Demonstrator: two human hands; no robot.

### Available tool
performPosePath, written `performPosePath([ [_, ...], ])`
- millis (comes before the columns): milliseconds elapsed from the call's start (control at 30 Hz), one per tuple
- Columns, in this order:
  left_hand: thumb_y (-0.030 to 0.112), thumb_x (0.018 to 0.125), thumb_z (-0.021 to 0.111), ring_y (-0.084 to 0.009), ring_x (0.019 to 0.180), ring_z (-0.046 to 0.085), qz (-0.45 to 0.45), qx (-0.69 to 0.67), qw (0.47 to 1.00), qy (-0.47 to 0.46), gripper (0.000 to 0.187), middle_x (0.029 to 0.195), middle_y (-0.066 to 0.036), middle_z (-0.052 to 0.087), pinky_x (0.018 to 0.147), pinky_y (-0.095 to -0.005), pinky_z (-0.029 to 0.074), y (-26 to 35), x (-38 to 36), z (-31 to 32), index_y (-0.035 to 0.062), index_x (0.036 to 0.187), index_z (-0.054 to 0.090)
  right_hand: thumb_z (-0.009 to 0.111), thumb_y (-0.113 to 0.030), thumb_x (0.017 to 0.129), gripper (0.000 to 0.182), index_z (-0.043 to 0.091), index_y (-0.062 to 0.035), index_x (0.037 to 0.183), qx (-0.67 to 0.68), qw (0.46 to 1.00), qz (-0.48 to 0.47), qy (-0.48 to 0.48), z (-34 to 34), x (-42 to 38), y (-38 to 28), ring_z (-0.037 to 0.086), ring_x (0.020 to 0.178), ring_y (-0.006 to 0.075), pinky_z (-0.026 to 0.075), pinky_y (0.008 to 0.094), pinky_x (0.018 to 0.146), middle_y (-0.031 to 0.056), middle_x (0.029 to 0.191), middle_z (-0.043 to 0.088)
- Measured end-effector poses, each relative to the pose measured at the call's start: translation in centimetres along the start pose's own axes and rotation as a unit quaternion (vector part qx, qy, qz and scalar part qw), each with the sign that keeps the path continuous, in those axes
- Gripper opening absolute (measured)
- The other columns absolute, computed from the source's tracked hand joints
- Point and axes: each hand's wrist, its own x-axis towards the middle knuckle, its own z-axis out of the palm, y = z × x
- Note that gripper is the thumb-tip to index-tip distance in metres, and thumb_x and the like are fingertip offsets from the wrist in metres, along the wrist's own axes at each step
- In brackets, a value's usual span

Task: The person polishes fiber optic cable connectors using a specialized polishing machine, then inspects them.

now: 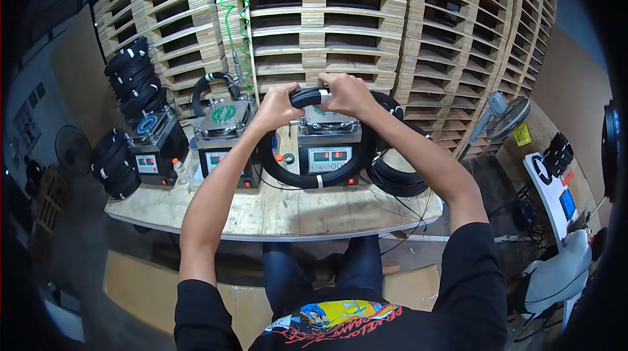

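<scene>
Both hands up at the top of a black hose coil [307,177] that stands in front of the middle machine [329,143]. Left hand [277,107] closed around the coil's top arc on its left side; right hand [347,94] closed around the same arc just beside it, fingers curled over. Coil hangs down in a loop around the machine's front, bottom of it near the bench [275,210] surface; can't tell if it touches. White band visible low on the loop.

Machine display reads red digits, too blurred to be sure of the number. A second machine [224,138] sits just left, green part on its top plate, green spiral air line [235,17] dropping to it. Third unit [156,145] further left with more black coils [131,79] stacked behind and beside it. Another pile of coils [396,174] on the bench to the right. Pallet stacks [366,24] behind everything. Standing fan [507,119] off to the right.
</scene>
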Motion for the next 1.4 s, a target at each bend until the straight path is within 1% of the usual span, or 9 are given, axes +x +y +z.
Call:
performPosePath([
  [267,0.022,0.074,0.082,-0.0081,0.054,0.058,-0.226,-0.138,0.959,-0.104,0.040,0.076,-0.005,0.066,0.050,-0.0255,0.048,-3.9,0.4,2.7,-0.0017,0.102,0.065,0.089,-0.034,0.065,0.051,0.067,0.0020,0.093,0.247,0.964,0.095,-0.003,4.9,-2.9,11.0,0.065,0.074,0.0215,0.052,0.0348,0.071,0.0135,0.079,0.068],
  [733,0.057,0.090,0.067,-0.0147,0.058,0.064,-0.236,-0.075,0.966,-0.069,0.061,0.066,-0.012,0.068,0.059,-0.0337,0.050,-9.4,3.7,8.2,-0.0018,0.103,0.074,0.084,-0.040,0.075,0.048,0.071,0.0024,0.095,0.236,0.961,0.122,-0.080,7.8,-1.2,15.8,0.056,0.066,0.0119,0.045,0.0315,0.062,0.0092,0.071,0.065],
  [800,0.058,0.089,0.066,-0.0173,0.058,0.065,-0.228,-0.038,0.966,-0.118,0.062,0.065,-0.014,0.068,0.060,-0.0354,0.051,-10.5,4.6,8.5,-0.0022,0.101,0.075,0.084,-0.040,0.076,0.049,0.071,0.0030,0.097,0.218,0.956,0.140,-0.137,8.1,-0.8,16.7,0.059,0.067,0.0140,0.046,0.0323,0.062,0.0110,0.072,0.066],
  [900,0.062,0.089,0.063,-0.0247,0.064,0.067,-0.197,0.039,0.963,-0.178,0.064,0.066,-0.016,0.066,0.065,-0.0395,0.051,-12.2,3.9,9.3,0.0009,0.100,0.075,0.085,-0.045,0.073,0.057,0.072,0.0004,0.106,0.213,0.962,0.098,-0.140,11.2,-0.9,18.2,0.070,0.085,0.0335,0.052,0.0402,0.075,0.0238,0.085,0.070],
  [1000,0.062,0.091,0.061,-0.0267,0.065,0.067,-0.186,0.069,0.960,-0.198,0.063,0.066,-0.018,0.065,0.064,-0.0398,0.050,-13.6,3.5,9.1,0.0013,0.099,0.075,0.084,-0.044,0.074,0.055,0.072,-0.0002,0.105,0.253,0.937,0.150,-0.185,11.3,-1.1,18.8,0.070,0.087,0.0358,0.052,0.0409,0.077,0.0242,0.089,0.071],
  [1033,0.061,0.091,0.061,-0.0272,0.064,0.067,-0.183,0.068,0.958,-0.209,0.062,0.066,-0.018,0.065,0.063,-0.0398,0.049,-13.7,3.3,8.8,0.0010,0.099,0.075,0.082,-0.041,0.079,0.049,0.069,-0.0006,0.104,0.243,0.950,0.112,-0.159,11.5,-1.2,18.6,0.060,0.072,0.0178,0.047,0.0353,0.066,0.0131,0.079,0.067],
  [1200,0.054,0.091,0.065,-0.0219,0.060,0.065,-0.204,-0.012,0.967,-0.154,0.053,0.062,-0.014,0.064,0.061,-0.0374,0.048,-14.9,2.4,8.9,0.0024,0.098,0.076,0.082,-0.044,0.079,0.051,0.069,-0.0004,0.102,0.249,0.945,0.118,-0.178,13.0,-1.2,20.1,0.056,0.068,0.0149,0.044,0.0323,0.062,0.0088,0.074,0.065],
  [1267,0.051,0.093,0.065,-0.0176,0.076,0.068,-0.245,0.030,0.951,-0.186,0.055,0.079,-0.016,0.071,0.072,-0.0350,0.052,-14.9,2.8,8.9,-0.0008,0.110,0.073,0.081,-0.047,0.079,0.052,0.069,-0.0014,0.101,0.303,0.930,0.126,-0.169,14.0,-1.3,20.9,0.055,0.067,0.0137,0.043,0.0317,0.062,0.0072,0.073,0.063],
  [1400,0.053,0.091,0.067,-0.0154,0.062,0.057,-0.187,0.003,0.973,-0.135,0.054,0.065,-0.009,0.061,0.060,-0.0358,0.046,-15.8,1.4,8.7,0.0021,0.106,0.074,0.078,-0.047,0.083,0.051,0.068,-0.0024,0.104,0.252,0.945,0.121,-0.170,12.5,-1.6,19.6,0.051,0.067,0.0105,0.043,0.0280,0.061,0.0014,0.072,0.060],
])
